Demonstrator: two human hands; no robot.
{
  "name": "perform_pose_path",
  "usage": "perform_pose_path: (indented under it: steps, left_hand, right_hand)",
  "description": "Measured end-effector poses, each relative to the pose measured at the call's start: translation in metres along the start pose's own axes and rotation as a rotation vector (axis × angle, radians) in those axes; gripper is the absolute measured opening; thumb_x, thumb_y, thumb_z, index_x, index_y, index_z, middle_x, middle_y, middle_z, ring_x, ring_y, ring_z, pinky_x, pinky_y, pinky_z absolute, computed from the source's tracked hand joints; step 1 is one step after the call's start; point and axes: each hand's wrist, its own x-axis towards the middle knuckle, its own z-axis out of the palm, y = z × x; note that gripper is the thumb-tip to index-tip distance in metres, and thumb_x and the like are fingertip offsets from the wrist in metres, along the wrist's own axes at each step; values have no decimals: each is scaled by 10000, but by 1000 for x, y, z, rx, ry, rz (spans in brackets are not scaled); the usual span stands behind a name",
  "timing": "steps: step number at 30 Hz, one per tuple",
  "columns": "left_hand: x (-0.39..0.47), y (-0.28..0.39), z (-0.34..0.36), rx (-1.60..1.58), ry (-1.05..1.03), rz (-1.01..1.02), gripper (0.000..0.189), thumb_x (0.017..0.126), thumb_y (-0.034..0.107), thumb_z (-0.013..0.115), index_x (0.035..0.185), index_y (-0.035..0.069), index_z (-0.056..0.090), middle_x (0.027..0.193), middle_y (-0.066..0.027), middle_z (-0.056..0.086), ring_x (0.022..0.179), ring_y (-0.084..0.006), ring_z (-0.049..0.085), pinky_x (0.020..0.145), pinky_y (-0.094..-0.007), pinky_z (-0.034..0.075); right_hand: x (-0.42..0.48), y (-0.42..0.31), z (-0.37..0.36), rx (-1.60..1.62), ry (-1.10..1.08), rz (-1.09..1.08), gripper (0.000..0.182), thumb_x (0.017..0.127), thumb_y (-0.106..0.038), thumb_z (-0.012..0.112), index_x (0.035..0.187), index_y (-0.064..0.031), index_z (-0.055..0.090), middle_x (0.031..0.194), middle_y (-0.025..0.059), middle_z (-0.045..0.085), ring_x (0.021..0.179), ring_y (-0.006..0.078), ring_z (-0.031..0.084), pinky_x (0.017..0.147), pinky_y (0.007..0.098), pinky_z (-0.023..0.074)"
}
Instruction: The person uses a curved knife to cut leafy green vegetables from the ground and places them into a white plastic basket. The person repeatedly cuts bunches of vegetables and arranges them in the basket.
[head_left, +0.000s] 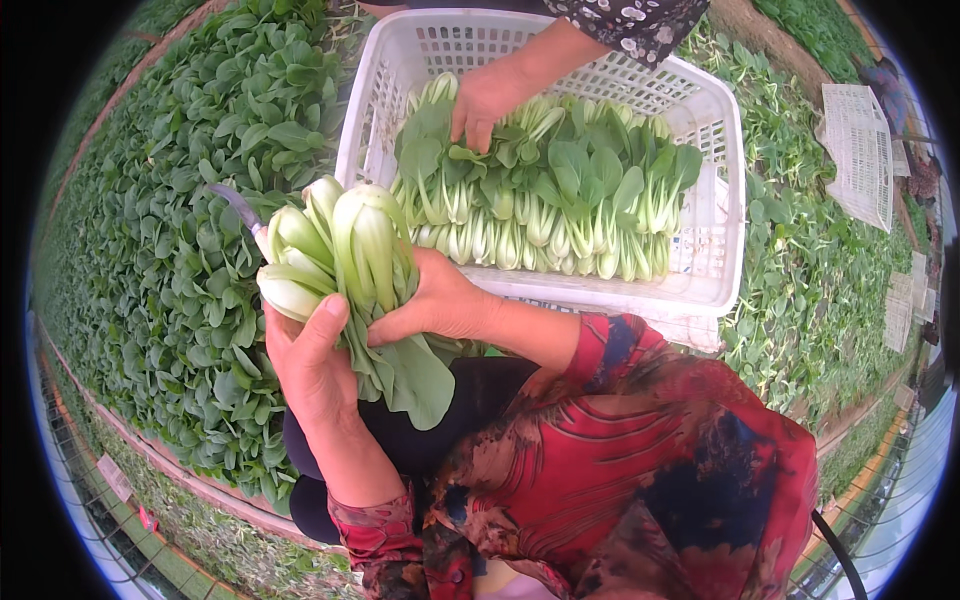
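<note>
My left hand (311, 360) is closed around the pale stem ends of several bok choy heads (367, 232), its thumb lying over them. From the right, my right hand (435, 296) grips the same bunch at its stems and leaves, the thumb across the front; its fingers are mostly hidden behind. Broad green leaves hang below both hands. Beyond the bunch's upper left edge juts a curved knife blade (238, 206) with a pale handle; which hand holds it is hidden. The bunch is just left of a white plastic crate (645, 292) holding rows of bok choy (547, 187).
Another person's hand (484, 97), in a black patterned sleeve, reaches into the crate from above, touching leaves. Dense leafy plants (187, 247) grow on the left. Cut greens (787, 247) cover the ground on the right, where more white crates (859, 150) stand.
</note>
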Motion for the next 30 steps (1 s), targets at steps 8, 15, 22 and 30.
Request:
perform_pose_path:
  steps: [8, 15, 22, 30]
  left_hand:
    - [-2, 7, -16, -23, 64, 188, 654, 791, 91, 671, 1358, -73, 391, 1316, -171, 438, 1214, -335, 495, 1044, -426, 373]
    - [-8, 7, -21, -26, 126, 169, 568, 822, 61, 613, 1341, -74, 423, 1316, -194, 455, 1173, -327, 531, 997, -411, 422]
    - [-13, 11, -22, 24, 115, 187, 536, 823, 38, 595, 1328, -66, 450, 1309, -203, 479, 1139, -300, 559, 974, -375, 439]
    - [-14, 10, -21, 18, 86, 167, 528, 819, 27, 579, 1321, -77, 453, 1307, -218, 482, 1120, -303, 572, 949, -368, 467]
  right_hand:
    - [-1, -20, -38, 58, 217, -9, 500, 663, -27, 742, 1134, 4, 579, 1032, 65, 643, 937, 158, 609, 848, 306, 488]
    - [-38, -52, -119, -104, 674, -155, 456, 718, -100, 698, 1141, 18, 578, 1035, 79, 645, 903, 177, 625, 836, 318, 498]
    - [-91, -73, -164, -188, 934, -202, 485, 725, -91, 699, 1168, 34, 549, 1048, 104, 635, 909, 197, 627, 827, 336, 510]
    - [-112, -86, -168, -206, 997, -188, 469, 730, -88, 711, 1158, 31, 558, 1043, 110, 639, 900, 203, 636, 820, 337, 517]
